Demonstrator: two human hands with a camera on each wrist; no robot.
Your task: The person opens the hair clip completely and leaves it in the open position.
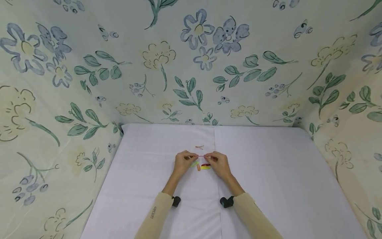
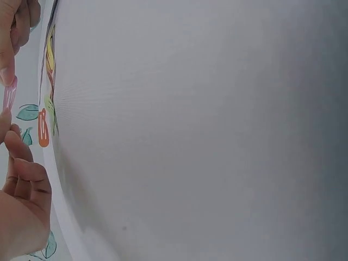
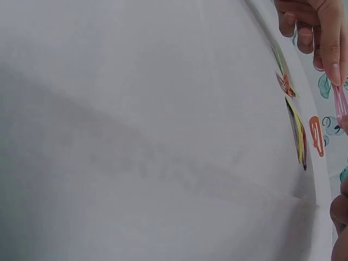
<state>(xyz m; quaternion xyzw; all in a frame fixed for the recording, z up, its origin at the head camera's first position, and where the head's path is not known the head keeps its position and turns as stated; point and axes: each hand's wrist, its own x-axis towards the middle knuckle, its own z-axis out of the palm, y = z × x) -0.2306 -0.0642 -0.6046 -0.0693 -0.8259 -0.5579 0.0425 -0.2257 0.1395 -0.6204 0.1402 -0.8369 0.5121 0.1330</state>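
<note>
Both hands meet over the white-covered table and hold one pink snap hair clip between them, raised above the cloth. My left hand pinches its left end with thumb and fingertips. At the other end, my right hand has the same kind of pinch. The slotted body of the pink clip shows between the fingertips in the right wrist view. Just below the hands lie a light green clip, an orange clip, a dark red clip and a yellow clip.
Beyond the hands lies another orange-red clip, its slotted shape showing in the left wrist view. The white cloth has creases and a seam. Floral curtains hang behind the table and at its sides.
</note>
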